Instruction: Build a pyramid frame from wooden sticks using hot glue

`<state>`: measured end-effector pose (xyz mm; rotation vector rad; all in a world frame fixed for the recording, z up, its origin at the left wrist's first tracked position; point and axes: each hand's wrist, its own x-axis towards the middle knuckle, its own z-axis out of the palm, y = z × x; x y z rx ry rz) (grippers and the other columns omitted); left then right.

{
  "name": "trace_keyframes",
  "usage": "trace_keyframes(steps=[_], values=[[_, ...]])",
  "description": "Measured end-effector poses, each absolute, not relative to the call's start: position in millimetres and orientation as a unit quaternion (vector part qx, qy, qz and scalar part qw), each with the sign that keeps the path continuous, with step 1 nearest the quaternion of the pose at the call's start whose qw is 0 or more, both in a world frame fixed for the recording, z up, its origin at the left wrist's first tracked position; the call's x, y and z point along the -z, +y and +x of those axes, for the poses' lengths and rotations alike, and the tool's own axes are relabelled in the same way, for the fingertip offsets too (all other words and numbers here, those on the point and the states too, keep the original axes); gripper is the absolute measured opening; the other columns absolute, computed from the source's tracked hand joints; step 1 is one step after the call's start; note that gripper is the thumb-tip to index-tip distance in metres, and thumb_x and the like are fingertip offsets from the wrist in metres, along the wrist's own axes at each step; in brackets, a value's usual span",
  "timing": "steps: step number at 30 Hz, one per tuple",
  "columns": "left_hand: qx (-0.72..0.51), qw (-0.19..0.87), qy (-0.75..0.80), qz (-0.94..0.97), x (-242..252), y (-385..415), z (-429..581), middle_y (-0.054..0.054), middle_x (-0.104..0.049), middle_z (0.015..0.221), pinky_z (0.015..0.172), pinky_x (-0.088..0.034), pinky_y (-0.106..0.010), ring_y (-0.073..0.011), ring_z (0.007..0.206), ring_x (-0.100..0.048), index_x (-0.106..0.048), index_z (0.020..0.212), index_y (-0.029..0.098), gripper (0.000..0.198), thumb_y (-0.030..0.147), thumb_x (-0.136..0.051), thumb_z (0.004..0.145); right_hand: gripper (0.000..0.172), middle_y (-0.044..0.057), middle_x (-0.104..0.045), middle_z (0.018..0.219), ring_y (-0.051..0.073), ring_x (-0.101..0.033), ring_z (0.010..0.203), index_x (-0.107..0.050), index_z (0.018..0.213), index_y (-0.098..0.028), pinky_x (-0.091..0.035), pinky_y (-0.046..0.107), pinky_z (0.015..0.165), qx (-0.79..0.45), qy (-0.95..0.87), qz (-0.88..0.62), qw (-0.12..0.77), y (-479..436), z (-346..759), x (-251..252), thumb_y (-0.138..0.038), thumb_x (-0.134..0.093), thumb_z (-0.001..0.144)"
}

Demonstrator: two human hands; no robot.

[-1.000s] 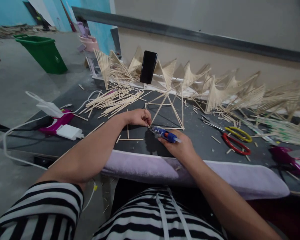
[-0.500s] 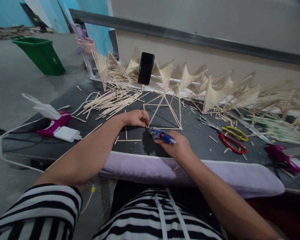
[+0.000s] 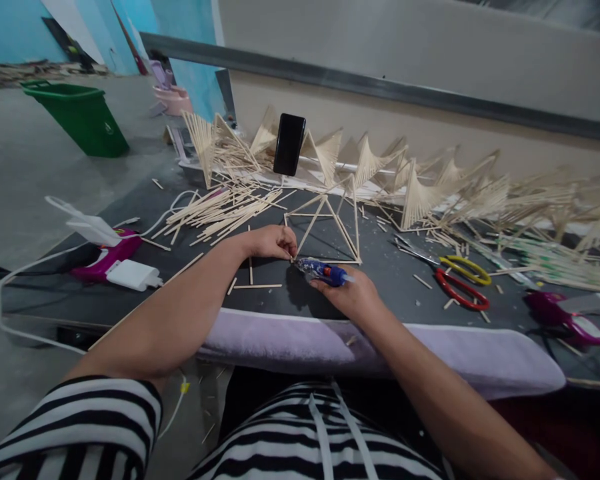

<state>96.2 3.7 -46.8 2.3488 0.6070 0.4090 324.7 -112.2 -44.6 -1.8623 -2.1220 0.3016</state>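
Note:
A blue glue gun (image 3: pixel 325 271) lies in the grip of my right hand (image 3: pixel 353 292), its nozzle pointing left. That nozzle meets the near left corner of a frame of thin wooden sticks (image 3: pixel 334 233), which stands up from the table in triangles. At the same corner, the fingers of my left hand (image 3: pixel 277 241) are pinched together on a stick end, mostly hidden by the fingertips. Loose wooden sticks (image 3: pixel 257 287) lie just below my left hand on the dark tabletop.
Behind the frame stand a black phone (image 3: pixel 289 145) and a row of twisted stick models (image 3: pixel 420 197). Loose sticks (image 3: pixel 225 210) are heaped at left. Scissors (image 3: pixel 463 287) lie at right. Magenta power strips (image 3: pixel 107 257) sit at both sides, and a lilac pad (image 3: pixel 290 337) covers the near edge.
The whole view has shifted slightly, so things appear a little lower. Both hands keep their places at the frame's corner, with the glue gun nozzle still there.

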Motion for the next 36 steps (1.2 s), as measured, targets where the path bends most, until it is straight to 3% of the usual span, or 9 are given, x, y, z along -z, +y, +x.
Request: trace_keyframes(steps=[20, 29, 33, 36], values=[[-0.165, 0.328, 0.226, 0.902, 53.0, 4.8, 96.0, -0.004, -0.06, 0.076, 0.068, -0.043, -0.019, -0.0111, 0.071, -0.055, -0.069, 0.079, 0.011, 0.012, 0.015, -0.066, 0.068, 0.033, 0.002, -0.068, 0.081, 0.019, -0.064, 0.075, -0.064, 0.081, -0.026, -0.041, 0.025, 0.059, -0.073, -0.763, -0.614, 0.188, -116.0, 328.7, 50.5, -0.056, -0.053, 0.074], [-0.14, 0.319, 0.241, 0.906, 52.5, 3.9, 96.8, -0.004, -0.06, 0.078, 0.069, -0.043, -0.018, -0.0111, 0.073, -0.055, -0.068, 0.08, 0.01, 0.012, 0.015, -0.064, 0.07, 0.032, 0.004, -0.068, 0.081, 0.022, -0.065, 0.076, -0.064, 0.081, -0.025, -0.043, 0.027, 0.059, -0.074, -0.77, -0.613, 0.162, -115.7, 329.7, 44.8, -0.054, -0.054, 0.073], [-0.15, 0.316, 0.236, 0.907, 50.4, 3.2, 96.3, -0.004, -0.057, 0.078, 0.065, -0.044, -0.018, -0.0108, 0.072, -0.055, -0.068, 0.079, 0.011, 0.012, 0.017, -0.064, 0.07, 0.033, 0.004, -0.068, 0.079, 0.02, -0.063, 0.072, -0.064, 0.085, -0.022, -0.046, 0.028, 0.059, -0.157, -0.754, -0.592, 0.237, -116.2, 341.2, 41.4, -0.052, -0.059, 0.07], [-0.159, 0.322, 0.236, 0.903, 50.6, 4.1, 95.4, -0.004, -0.057, 0.082, 0.064, -0.044, -0.017, -0.0104, 0.072, -0.055, -0.068, 0.079, 0.012, 0.011, 0.018, -0.065, 0.07, 0.031, 0.002, -0.064, 0.067, 0.016, -0.059, 0.059, -0.062, 0.073, -0.019, -0.047, 0.027, 0.054, -0.27, -0.724, -0.563, 0.295, -117.1, 352.0, 37.2, -0.049, -0.062, 0.067]])
